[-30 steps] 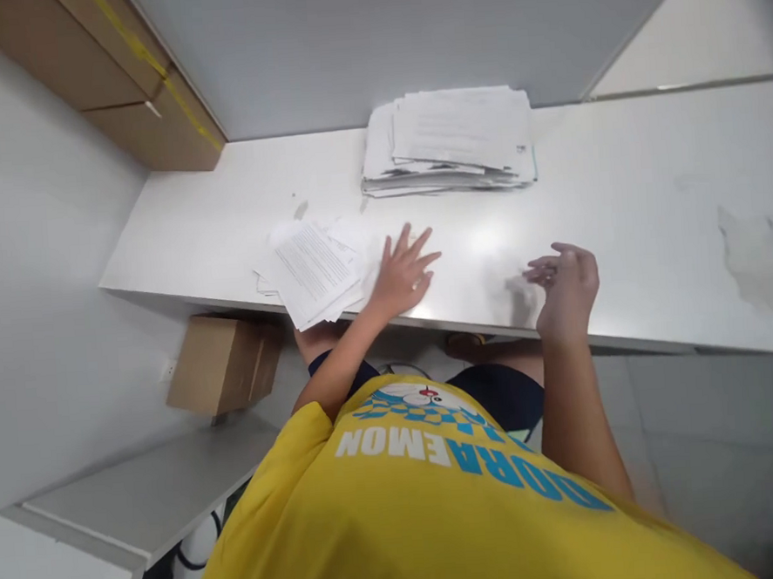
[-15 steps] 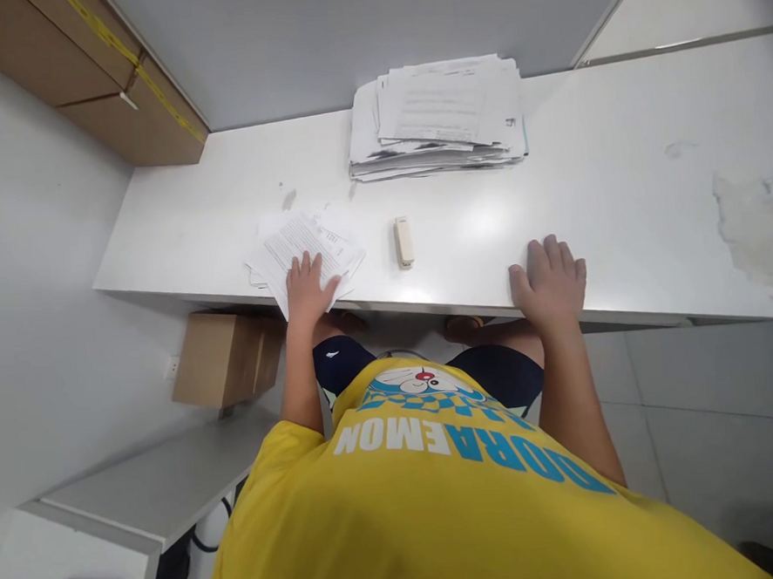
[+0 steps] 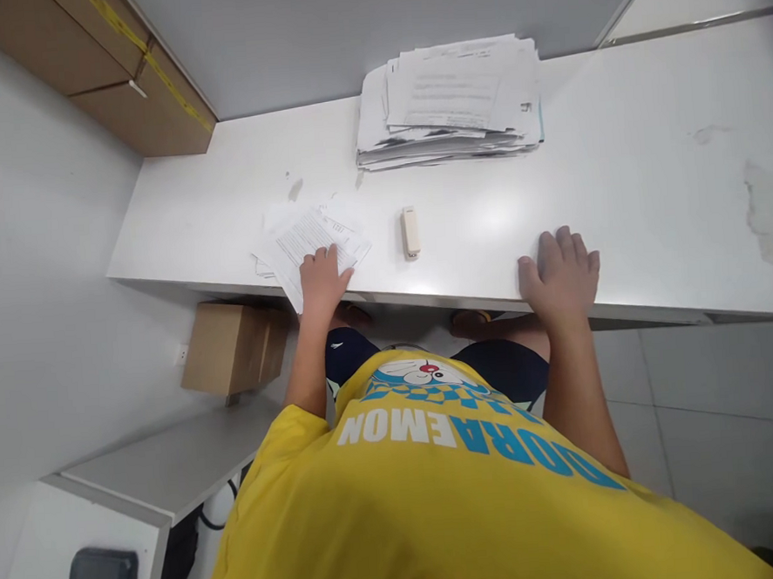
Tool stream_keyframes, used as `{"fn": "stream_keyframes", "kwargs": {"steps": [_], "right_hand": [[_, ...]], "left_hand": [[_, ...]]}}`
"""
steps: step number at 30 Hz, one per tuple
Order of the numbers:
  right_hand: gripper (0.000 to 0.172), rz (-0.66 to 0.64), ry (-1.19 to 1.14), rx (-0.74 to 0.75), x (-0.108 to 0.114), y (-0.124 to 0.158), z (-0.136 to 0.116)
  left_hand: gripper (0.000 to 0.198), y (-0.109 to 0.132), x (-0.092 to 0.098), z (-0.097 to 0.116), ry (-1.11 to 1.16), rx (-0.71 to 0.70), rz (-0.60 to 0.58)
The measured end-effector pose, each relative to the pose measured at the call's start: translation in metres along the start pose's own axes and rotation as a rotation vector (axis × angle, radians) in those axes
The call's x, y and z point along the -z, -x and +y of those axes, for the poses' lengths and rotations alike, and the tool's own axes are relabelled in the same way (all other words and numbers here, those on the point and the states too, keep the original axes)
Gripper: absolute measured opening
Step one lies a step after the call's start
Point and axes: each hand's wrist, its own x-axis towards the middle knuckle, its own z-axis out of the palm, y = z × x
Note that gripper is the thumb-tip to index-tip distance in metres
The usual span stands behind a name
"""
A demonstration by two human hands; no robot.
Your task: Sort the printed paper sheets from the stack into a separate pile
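Note:
Loose printed sheets of paper point(image 3: 298, 238) lie fanned in a small pile near the front edge of the white desk, left of the middle. My left hand point(image 3: 324, 280) rests on their lower right part, its fingers slightly bent and the thumb apart; I see no sheet gripped. To the right of the sheets a small beige stapler point(image 3: 410, 233) stands on the desk, with neither hand touching it. Farther right my right hand point(image 3: 561, 274) lies palm down on the desk top near the front edge, fingers spread and holding nothing.
A thick stack of papers point(image 3: 447, 102) sits at the back of the desk point(image 3: 648, 177) against a grey panel. Cardboard boxes point(image 3: 172, 102) are at the back left, and another carton point(image 3: 213, 348) is below the desk. A dark device point(image 3: 103, 578) lies on the lower left surface.
My left hand has shifted slightly right across the sheets, and its fingers have drawn closer together and bent. My right hand stays flat on the desk. The whole view has shifted a little.

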Motion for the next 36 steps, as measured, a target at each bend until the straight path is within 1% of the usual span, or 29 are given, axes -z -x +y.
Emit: {"fn": "stream_keyframes", "kwargs": {"steps": [3,5,7,9,10,11,13,15,17,18,20,22,24,29,32,36], "right_hand": [[0.062,0.01,-0.019,-0.001,-0.003,0.0,0.002],[0.062,0.023,-0.023,0.002,-0.005,0.0,0.003],[0.061,0.045,-0.023,0.015,-0.006,0.0,0.004],[0.062,0.049,-0.016,0.032,-0.007,-0.001,0.004],[0.062,0.04,-0.01,0.037,-0.007,-0.001,0.004],[0.063,0.028,-0.003,0.036,-0.006,-0.001,0.004],[0.064,0.009,0.005,0.025,-0.006,-0.002,0.003],[0.063,0.005,0.003,0.022,-0.006,-0.002,0.002],[0.063,0.011,0.0,0.029,-0.007,-0.002,0.002],[0.063,0.013,-0.002,0.034,-0.007,-0.002,0.002],[0.062,0.016,-0.004,0.039,-0.007,-0.002,0.003],[0.062,0.016,-0.008,0.041,-0.007,-0.002,0.003],[0.062,0.011,-0.008,0.041,-0.007,-0.002,0.003],[0.063,-0.003,0.022,0.035,-0.006,-0.003,0.004],[0.063,0.016,0.009,0.043,-0.007,-0.002,0.002],[0.062,0.02,0.003,0.031,-0.007,-0.002,0.0]], "left_hand": [[0.046,0.008,-0.001,0.014,-0.005,0.007,0.05],[0.039,0.02,0.005,0.02,0.076,-0.005,0.079],[0.038,0.039,0.02,0.026,0.293,-0.039,0.115],[0.041,0.062,0.038,0.03,0.602,-0.102,0.127],[0.044,0.071,0.047,0.031,0.74,-0.135,0.105],[0.047,0.079,0.053,0.032,0.839,-0.137,0.086],[0.052,0.084,0.056,0.034,0.954,-0.103,0.017],[0.052,0.076,0.047,0.035,1.011,-0.051,-0.071],[0.047,0.062,0.029,0.037,1.068,-0.02,-0.149],[0.044,0.054,0.02,0.038,1.088,0.006,-0.163],[0.039,0.041,0.004,0.043,1.08,0.109,-0.134],[0.038,0.03,-0.005,0.049,1.038,0.212,-0.081],[0.037,0.02,-0.006,0.057,0.998,0.233,-0.059],[0.031,-0.001,-0.006,0.072,0.81,0.132,-0.113],[0.033,-0.003,-0.01,0.076,0.77,0.109,-0.127],[0.033,0.004,-0.016,0.08,0.781,0.124,-0.162]]}}
